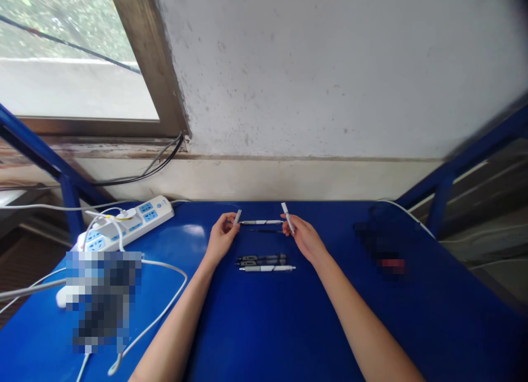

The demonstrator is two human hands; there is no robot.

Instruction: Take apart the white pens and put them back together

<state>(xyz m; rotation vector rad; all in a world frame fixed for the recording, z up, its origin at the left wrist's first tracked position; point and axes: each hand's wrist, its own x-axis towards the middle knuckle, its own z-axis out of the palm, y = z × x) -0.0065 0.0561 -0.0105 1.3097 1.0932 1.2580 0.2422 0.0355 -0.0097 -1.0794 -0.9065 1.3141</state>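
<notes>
My left hand (221,234) is closed on a short greyish-white pen part (237,217), pinched between thumb and fingers and pointing up. Opposite it, my right hand (306,236) grips a white pen barrel (287,217), tilted with its top leaning left. The two pieces are well apart. Between the hands, a white and grey pen (262,222) lies across the table, with a thin dark pen refill (267,231) just nearer to me. Closer still, a few black pens (262,260) lie side by side above another white and grey pen (268,268).
On the left of the blue table (256,327) sits a white power strip (165,207) with plugs and a looping white cable (175,269). A blurred-out dark item (105,305) lies near it. A dark and red blurred object (391,266) is at the right. A wall (313,96) stands behind.
</notes>
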